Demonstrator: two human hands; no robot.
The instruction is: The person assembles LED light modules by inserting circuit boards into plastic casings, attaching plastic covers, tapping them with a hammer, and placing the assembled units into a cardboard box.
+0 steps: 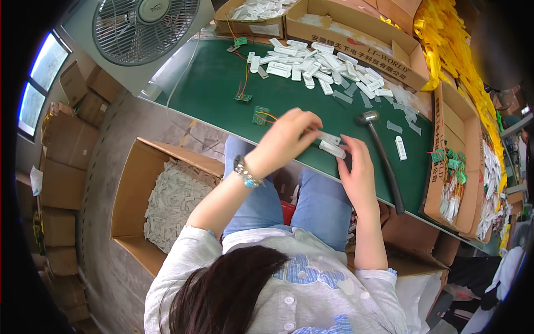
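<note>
Both my hands meet over the near edge of the green table (222,106). My right hand (357,167) grips a small white plastic casing (332,149) between thumb and fingers. Fingers closed, my left hand (286,136) pinches at a flat greyish piece (330,138) just beyond the casing; whether the two touch I cannot tell. Red and yellow wires run from under the left hand to a green circuit board (260,116) on the table. A black-handled hammer (384,150) lies right of my right hand, and a single white casing (400,148) sits beyond it.
A pile of white casings (317,64) covers the far table, with clear plastic pieces (411,119) beside it. Cardboard trays (361,44) line the back and right; one holds wired boards (456,172). A fan (146,28) stands far left. A box of white parts (130,195) sits on the floor.
</note>
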